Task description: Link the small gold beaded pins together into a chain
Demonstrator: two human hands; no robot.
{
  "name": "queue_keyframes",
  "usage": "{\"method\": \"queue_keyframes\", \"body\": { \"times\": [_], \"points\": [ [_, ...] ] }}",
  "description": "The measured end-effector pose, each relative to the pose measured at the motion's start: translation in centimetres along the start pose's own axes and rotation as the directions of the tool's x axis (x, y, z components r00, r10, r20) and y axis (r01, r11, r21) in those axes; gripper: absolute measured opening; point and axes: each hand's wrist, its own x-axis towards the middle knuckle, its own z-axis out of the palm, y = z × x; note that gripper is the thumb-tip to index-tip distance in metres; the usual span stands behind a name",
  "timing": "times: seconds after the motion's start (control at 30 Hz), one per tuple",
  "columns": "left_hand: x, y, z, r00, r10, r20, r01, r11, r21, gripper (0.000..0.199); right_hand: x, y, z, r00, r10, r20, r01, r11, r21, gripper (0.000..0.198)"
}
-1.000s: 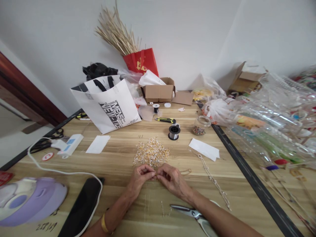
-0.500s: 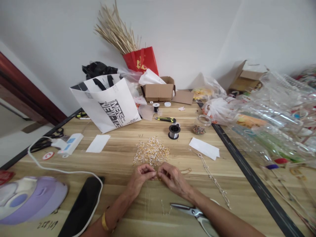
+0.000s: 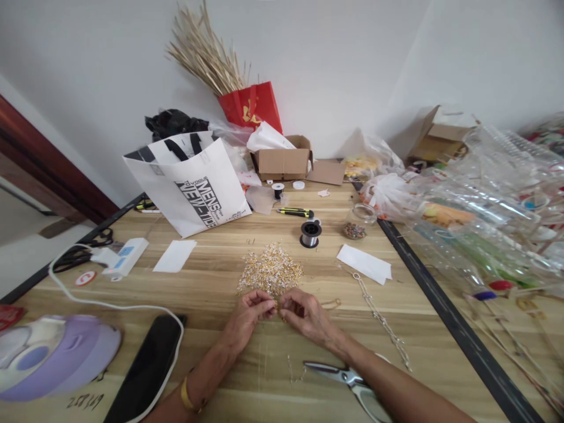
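My left hand (image 3: 249, 317) is pinched shut at the near edge of a loose pile of tiny gold and clear beads (image 3: 271, 269). My right hand (image 3: 309, 317) is also pinched, facing it a finger's width away. Small gold-coloured beads show at the fingertips of both hands; whether a wire joins them is too fine to tell. A gold strand with a looped end (image 3: 337, 303) emerges from behind my right hand and lies on the table. Scissors (image 3: 348, 376) rest partly under my right forearm, beside a short beaded strand (image 3: 295, 373).
A longer beaded chain (image 3: 381, 317) lies at right, near folded white paper (image 3: 365, 262). Behind the pile stand a wire spool (image 3: 311, 235), a utility knife (image 3: 296, 212) and a glass jar (image 3: 359, 222). A black phone (image 3: 143, 370) and white cable lie left; plastic bottles (image 3: 476, 235) crowd the right.
My hands have drawn slightly apart, opening a small gap between the fingertips. The things on the table have stayed where they were.
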Motion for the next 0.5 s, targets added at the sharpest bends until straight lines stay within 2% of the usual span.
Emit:
{"method": "queue_keyframes", "body": {
  "times": [0.33, 0.5],
  "points": [
    [-0.12, 0.16, 0.25, 1.0, 0.011, -0.007, -0.011, 1.0, 0.016, 0.022, -0.16, 0.08, 0.15, 0.998, -0.05, -0.024, 0.048, 0.996, -0.073, 0.002],
    [-0.07, -0.1, 0.17, 1.0, 0.021, -0.007, -0.021, 0.998, 0.052, 0.022, -0.07, 0.27, 0.13, 0.991, -0.133, -0.024, 0.128, 0.981, -0.145, 0.009]
  ]
}}
